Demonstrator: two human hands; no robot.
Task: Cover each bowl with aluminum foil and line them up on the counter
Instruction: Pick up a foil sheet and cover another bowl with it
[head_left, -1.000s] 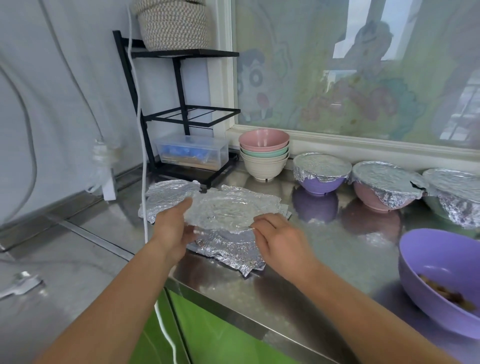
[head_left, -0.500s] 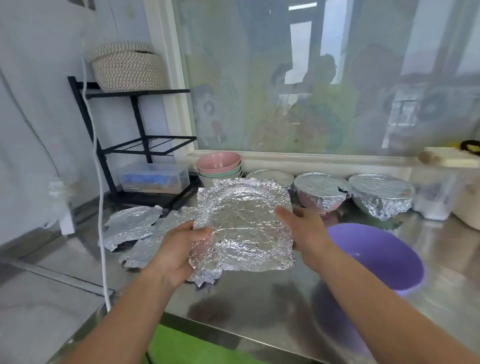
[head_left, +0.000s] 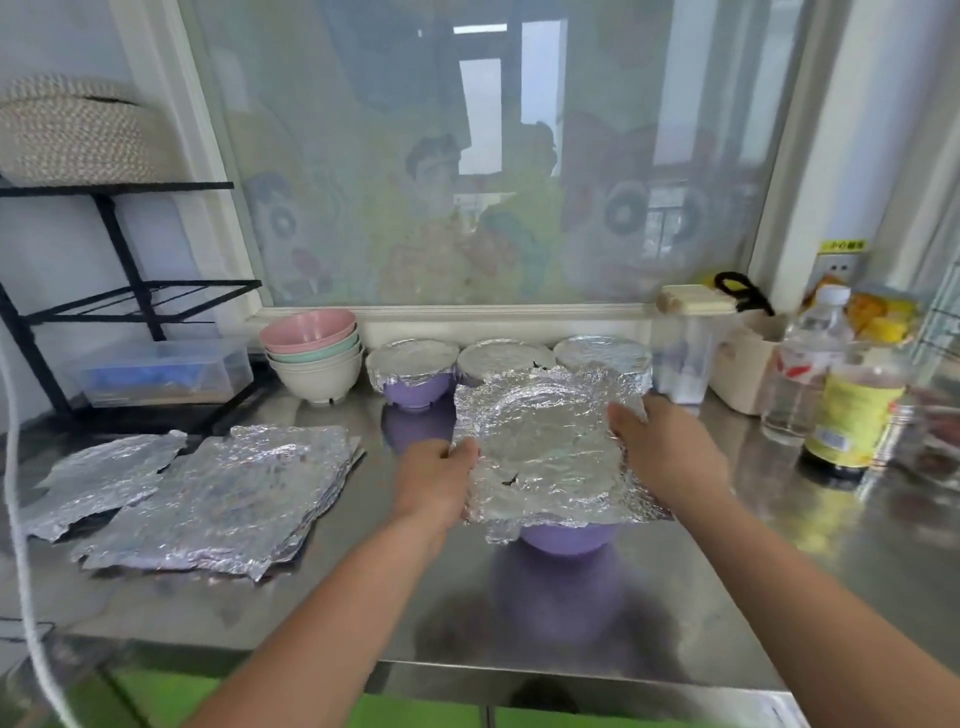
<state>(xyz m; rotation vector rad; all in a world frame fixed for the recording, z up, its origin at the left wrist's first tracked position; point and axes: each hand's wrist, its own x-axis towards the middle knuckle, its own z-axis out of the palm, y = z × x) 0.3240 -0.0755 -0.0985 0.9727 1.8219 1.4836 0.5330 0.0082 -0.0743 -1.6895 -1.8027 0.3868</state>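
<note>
Steel counter (head_left: 363, 597), foil (head_left: 540, 457) now down on purple bowl (head_left: 566, 538), left hand (head_left: 436, 483) and right hand (head_left: 670, 452) pinching its sides

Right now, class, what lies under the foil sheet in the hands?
A purple bowl on the steel counter; only its lower wall shows. The foil sheet hides its rim and contents.

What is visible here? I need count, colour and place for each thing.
purple bowl: one, purple, counter front
foil sheet: one, silver, held over the purple bowl
foil-covered bowls: three, silver tops, back row
stacked bowls: three, pink, green, cream, left of that row
spare foil: one pile, silver, counter left
rack: one, black, far left
basket: one, beige, on rack
bottles: two, clear and yellow-labelled, right
left hand: grips sheet's left edge
right hand: holds sheet's right edge
</note>
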